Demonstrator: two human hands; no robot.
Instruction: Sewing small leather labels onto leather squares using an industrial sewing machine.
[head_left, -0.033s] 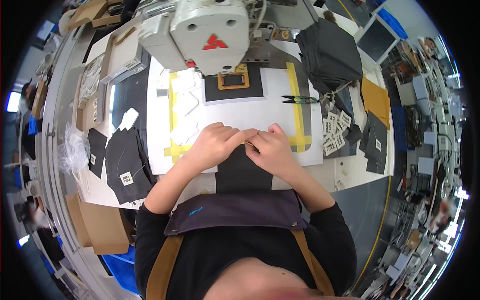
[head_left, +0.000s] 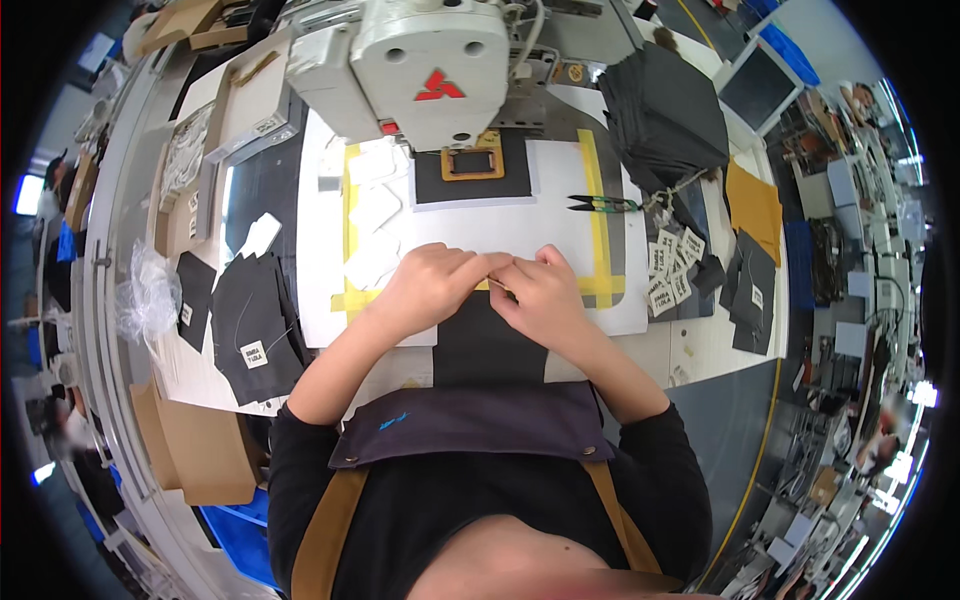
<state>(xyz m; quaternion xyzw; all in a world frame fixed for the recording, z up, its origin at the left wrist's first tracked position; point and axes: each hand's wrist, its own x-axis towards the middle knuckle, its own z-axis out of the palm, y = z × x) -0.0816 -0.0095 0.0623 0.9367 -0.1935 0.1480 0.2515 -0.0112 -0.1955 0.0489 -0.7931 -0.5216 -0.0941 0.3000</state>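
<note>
My left hand (head_left: 432, 288) and my right hand (head_left: 541, 297) meet fingertip to fingertip above the near part of the white work sheet (head_left: 470, 232). Both are closed in a pinch. Between them a thin pale edge of something small shows, but the fingers cover the rest. Directly below lies a black fabric piece (head_left: 490, 340), which reaches toward my apron. Beyond the hands, a sewing machine head (head_left: 430, 75) stands over a brown clamp frame (head_left: 473, 178) resting on black fabric.
Thread snips (head_left: 603, 203) lie on the right beside white labels (head_left: 672, 266) and a black fabric stack (head_left: 665, 110). At left are labelled black pieces (head_left: 255, 325), a plastic bag (head_left: 150, 298) and an open box (head_left: 250, 95). White cards (head_left: 370, 215) lie along yellow tape (head_left: 601, 240).
The whole view has shifted slightly, with the machine and table appearing a little further right. My hands keep almost the same pinched pose.
</note>
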